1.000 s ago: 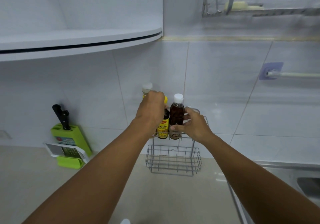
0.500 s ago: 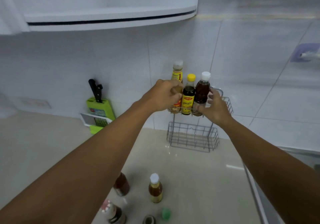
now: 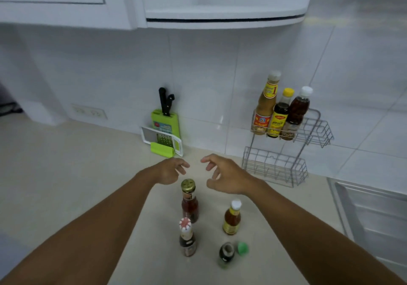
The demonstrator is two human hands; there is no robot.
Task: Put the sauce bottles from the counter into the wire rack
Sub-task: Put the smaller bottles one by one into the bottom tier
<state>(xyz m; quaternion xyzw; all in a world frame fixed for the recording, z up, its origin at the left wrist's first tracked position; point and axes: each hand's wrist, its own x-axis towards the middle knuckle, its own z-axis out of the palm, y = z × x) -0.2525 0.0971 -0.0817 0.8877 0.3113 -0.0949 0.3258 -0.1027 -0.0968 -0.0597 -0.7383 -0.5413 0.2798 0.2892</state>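
The two-tier wire rack [image 3: 317, 135] stands against the tiled wall at the right. Its upper tier holds three bottles: a tall orange-brown one [image 3: 265, 104], a dark one with a yellow cap [image 3: 280, 113] and a dark red one with a white cap [image 3: 297, 113]. On the counter stand a gold-capped red sauce bottle [image 3: 189, 201], a white-capped amber bottle [image 3: 232, 217], a bottle with a red-and-white cap [image 3: 187, 237] and a small dark uncapped bottle [image 3: 225, 254]. My left hand [image 3: 170, 171] and my right hand [image 3: 224, 174] hover empty, fingers apart, just above the gold-capped bottle.
A green knife block with black handles [image 3: 165, 119] and a grater [image 3: 163, 140] lean on the wall left of the rack. A loose green cap [image 3: 243, 247] lies beside the dark bottle. A sink edge [image 3: 361, 205] is at the right. A shelf [image 3: 224, 18] overhangs the counter.
Both hands have let go of the bottles in the rack's upper tier and drawn back down toward the counter bottles. The view has tilted down and left.
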